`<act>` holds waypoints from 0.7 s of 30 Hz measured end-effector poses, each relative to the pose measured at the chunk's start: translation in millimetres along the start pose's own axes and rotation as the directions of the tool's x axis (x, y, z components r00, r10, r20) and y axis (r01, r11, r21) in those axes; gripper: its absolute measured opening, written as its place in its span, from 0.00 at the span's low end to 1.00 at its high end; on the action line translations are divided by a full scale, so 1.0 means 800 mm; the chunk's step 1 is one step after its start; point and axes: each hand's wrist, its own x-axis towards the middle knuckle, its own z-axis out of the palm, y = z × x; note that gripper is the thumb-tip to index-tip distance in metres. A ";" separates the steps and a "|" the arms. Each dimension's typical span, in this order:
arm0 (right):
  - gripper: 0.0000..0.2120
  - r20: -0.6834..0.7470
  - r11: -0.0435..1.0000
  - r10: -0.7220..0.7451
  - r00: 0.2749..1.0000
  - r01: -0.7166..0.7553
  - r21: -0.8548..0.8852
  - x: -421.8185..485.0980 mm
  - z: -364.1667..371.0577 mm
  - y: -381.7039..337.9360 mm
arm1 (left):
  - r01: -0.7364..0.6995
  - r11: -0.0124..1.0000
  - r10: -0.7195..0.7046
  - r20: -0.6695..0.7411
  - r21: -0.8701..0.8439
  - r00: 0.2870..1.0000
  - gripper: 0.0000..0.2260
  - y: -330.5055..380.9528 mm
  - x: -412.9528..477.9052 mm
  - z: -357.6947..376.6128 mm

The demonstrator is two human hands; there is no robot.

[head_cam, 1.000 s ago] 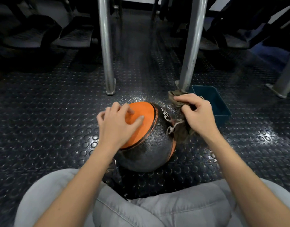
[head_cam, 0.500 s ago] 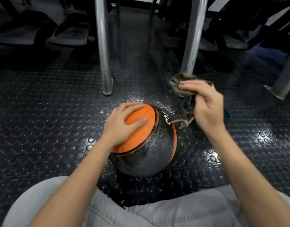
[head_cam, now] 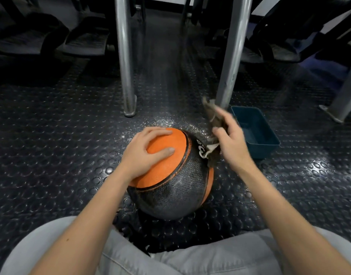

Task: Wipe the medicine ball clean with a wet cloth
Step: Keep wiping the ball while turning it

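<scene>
An orange and black medicine ball (head_cam: pixel 176 187) sits on the studded rubber floor in front of my knees. My left hand (head_cam: pixel 145 153) rests spread on its orange top panel. My right hand (head_cam: pixel 230 141) grips a brownish wet cloth (head_cam: pixel 211 114) at the ball's upper right side. The cloth's frayed lower end (head_cam: pixel 210 151) touches the black band near the white lettering, and its upper end sticks up above my fingers.
A dark blue plastic tub (head_cam: pixel 256 132) stands on the floor just right of my right hand. Two metal posts (head_cam: pixel 125 62) (head_cam: pixel 232 56) rise behind the ball. Water droplets glisten on the floor (head_cam: pixel 151 124) behind the ball. Dark gym equipment fills the background.
My right hand has brought the cloth down from above the tub back against the ball's right side. The left hand has stayed on the orange panel.
</scene>
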 end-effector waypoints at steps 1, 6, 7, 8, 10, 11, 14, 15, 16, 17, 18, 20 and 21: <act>0.25 0.049 0.992 -0.122 0.991 0.123 -0.033 0.001 0.000 -0.006 | 0.001 1.000 -0.001 0.001 -0.005 1.000 0.20 -0.001 0.000 -0.001; 0.16 0.279 0.976 0.171 0.945 -0.124 -0.178 -0.018 0.007 0.039 | -0.011 1.000 0.011 0.008 -0.001 1.000 0.22 0.001 0.000 0.001; 0.14 0.232 0.971 0.231 0.945 -0.210 -0.113 -0.017 0.008 0.042 | -0.011 1.000 0.011 0.005 0.007 1.000 0.22 0.002 0.001 0.001; 0.13 0.163 0.955 0.295 0.942 -0.293 -0.033 -0.015 0.009 0.044 | -0.006 1.000 0.006 0.007 0.013 1.000 0.22 0.003 0.002 0.002; 0.11 0.043 0.922 0.382 0.923 -0.384 0.053 -0.014 0.011 0.043 | -0.009 1.000 0.009 0.010 0.013 1.000 0.22 0.002 0.002 0.004; 0.11 0.022 0.922 0.384 0.923 -0.384 0.040 -0.015 0.013 0.043 | -0.015 1.000 0.014 0.009 0.011 1.000 0.22 0.001 0.002 0.004; 0.10 0.009 0.971 0.217 0.976 -0.214 -0.109 -0.023 0.014 0.046 | -0.018 1.000 0.018 0.011 -0.014 1.000 0.22 -0.001 0.000 0.003; 0.10 0.014 0.981 0.165 0.986 -0.162 -0.103 -0.022 0.010 0.049 | -0.020 0.999 0.020 0.014 -0.028 1.000 0.22 -0.003 -0.001 0.001; 0.10 0.038 0.986 0.156 0.987 -0.154 -0.069 -0.021 0.007 0.052 | -0.021 0.999 0.021 0.018 -0.037 1.000 0.22 -0.002 -0.002 0.000; 0.10 0.072 0.980 0.183 0.980 -0.177 -0.089 -0.020 0.003 0.059 | -0.019 0.999 0.020 0.025 -0.041 0.999 0.22 -0.003 -0.003 0.000; 0.10 0.077 0.965 0.228 0.971 -0.214 -0.154 -0.017 0.000 0.070 | -0.020 0.999 0.021 0.030 -0.038 0.999 0.22 -0.003 -0.003 0.001; 0.11 0.009 0.916 0.311 0.950 -0.298 -0.267 -0.008 -0.007 0.082 | -0.026 0.999 0.026 0.028 -0.020 0.999 0.22 -0.001 -0.004 0.001; 0.13 -0.040 0.916 0.320 0.946 -0.320 -0.242 -0.001 -0.011 0.079 | -0.028 1.000 0.029 0.025 -0.012 0.999 0.22 -0.001 -0.004 0.002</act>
